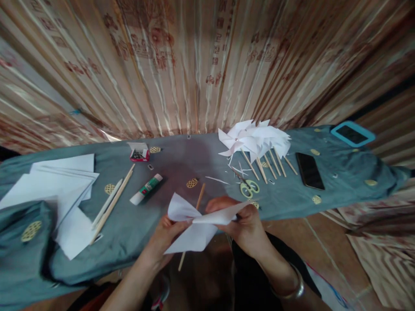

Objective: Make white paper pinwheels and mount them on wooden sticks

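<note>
Head view: left hand (164, 237) and right hand (244, 229) both pinch folded white paper (196, 239). Behind it slants a wooden stick (200, 196).

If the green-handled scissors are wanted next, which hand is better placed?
Probably the right hand: the scissors lie just beyond it. The left hand is farther off, across the white paper that both hold.

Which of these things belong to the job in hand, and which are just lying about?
Seemingly part of the job:
folded paper, held by left hand and right hand
held stick
paper pinwheels
paper sheets
loose sticks
scissors
glue stick
perhaps the red box

Seemingly just lying about:
dark phone
blue-framed device
paper scraps
</note>
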Motion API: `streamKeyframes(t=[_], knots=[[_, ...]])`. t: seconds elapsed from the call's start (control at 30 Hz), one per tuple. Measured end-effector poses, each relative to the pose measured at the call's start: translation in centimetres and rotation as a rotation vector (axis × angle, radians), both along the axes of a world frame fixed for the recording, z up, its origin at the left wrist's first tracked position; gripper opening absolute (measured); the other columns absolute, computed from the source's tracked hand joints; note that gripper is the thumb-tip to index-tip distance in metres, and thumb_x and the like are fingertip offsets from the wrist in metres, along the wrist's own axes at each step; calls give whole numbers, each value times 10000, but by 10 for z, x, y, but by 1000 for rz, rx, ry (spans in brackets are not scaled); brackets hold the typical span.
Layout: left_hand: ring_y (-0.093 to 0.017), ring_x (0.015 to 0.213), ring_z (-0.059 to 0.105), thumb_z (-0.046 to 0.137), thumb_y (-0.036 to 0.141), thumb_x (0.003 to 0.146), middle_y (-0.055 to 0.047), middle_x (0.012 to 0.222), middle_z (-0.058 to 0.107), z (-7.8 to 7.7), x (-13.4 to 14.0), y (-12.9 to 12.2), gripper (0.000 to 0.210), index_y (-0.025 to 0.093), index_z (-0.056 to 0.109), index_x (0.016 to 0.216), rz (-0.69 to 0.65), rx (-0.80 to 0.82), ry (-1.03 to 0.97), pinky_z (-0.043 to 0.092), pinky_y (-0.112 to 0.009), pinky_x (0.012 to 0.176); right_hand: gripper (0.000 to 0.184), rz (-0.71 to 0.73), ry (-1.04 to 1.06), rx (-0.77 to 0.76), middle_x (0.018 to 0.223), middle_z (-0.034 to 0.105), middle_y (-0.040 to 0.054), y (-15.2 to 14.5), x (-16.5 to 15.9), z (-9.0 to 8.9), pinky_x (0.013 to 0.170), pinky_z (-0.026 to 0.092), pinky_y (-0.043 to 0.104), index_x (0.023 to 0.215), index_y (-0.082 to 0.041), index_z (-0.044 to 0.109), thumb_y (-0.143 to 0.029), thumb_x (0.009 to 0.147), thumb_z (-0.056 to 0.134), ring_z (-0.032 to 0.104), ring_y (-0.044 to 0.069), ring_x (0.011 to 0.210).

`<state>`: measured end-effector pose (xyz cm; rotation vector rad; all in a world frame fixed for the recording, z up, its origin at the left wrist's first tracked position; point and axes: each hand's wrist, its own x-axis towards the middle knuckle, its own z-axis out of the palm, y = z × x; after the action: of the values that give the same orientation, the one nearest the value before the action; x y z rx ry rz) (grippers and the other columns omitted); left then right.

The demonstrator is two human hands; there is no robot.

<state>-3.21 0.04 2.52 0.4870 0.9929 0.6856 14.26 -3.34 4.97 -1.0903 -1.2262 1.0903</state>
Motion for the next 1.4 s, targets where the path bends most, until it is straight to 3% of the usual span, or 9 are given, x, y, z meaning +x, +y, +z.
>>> streamKeyframes(t=[0.23,0.4,0.53,0.83,1.1,1.23,1.4], knots=[[-95,480,583,945,369,367,-61,580,705,-2,14,-6,383,146,769,623,-9,-57,-94,454,-163,497,177,-124,-119,135,884,723,16,-4,6,2,787,509,323,905,-265,744,-143,811,656,653,194,863],[-109,495,590,933,405,405,-55,552,687,-1,15,-7,368,151,767,613,-35,-62,-92,454,-176,512,115,-154,-244,244,848,722,30,-4,8,7,752,512,316,908,-236,715,-232,882,602,656,187,813],[-172,603,642,912,336,478,-50,614,703,0,14,-8,349,169,788,757,-120,-14,-106,485,-228,579,159,-162,-339,301,840,720,44,-5,11,14,722,506,303,904,-212,705,-283,917,563,661,177,804],[-232,677,670,896,413,485,-66,666,712,-8,9,-12,446,158,779,831,-128,16,-12,531,-295,638,248,-173,-369,348,833,717,50,-6,12,22,728,513,288,878,-201,687,-365,954,517,673,161,805],[-297,805,681,889,420,484,-92,758,732,1,11,-20,461,154,764,840,-39,7,56,542,-365,725,93,-149,-327,341,869,706,28,-10,15,17,760,521,304,918,-218,682,-258,905,599,660,167,845],[-301,806,685,905,435,440,-87,721,726,3,11,-19,432,158,755,736,-18,-10,65,541,-351,719,127,-142,-331,369,901,715,21,-10,16,12,763,530,323,996,-248,669,-224,896,595,661,174,857],[-293,800,678,886,472,470,-83,726,724,4,13,-20,495,171,772,845,-39,-11,50,538,-353,714,145,-140,-335,357,901,719,30,-10,15,12,755,540,329,996,-247,667,-190,869,626,670,184,855]])
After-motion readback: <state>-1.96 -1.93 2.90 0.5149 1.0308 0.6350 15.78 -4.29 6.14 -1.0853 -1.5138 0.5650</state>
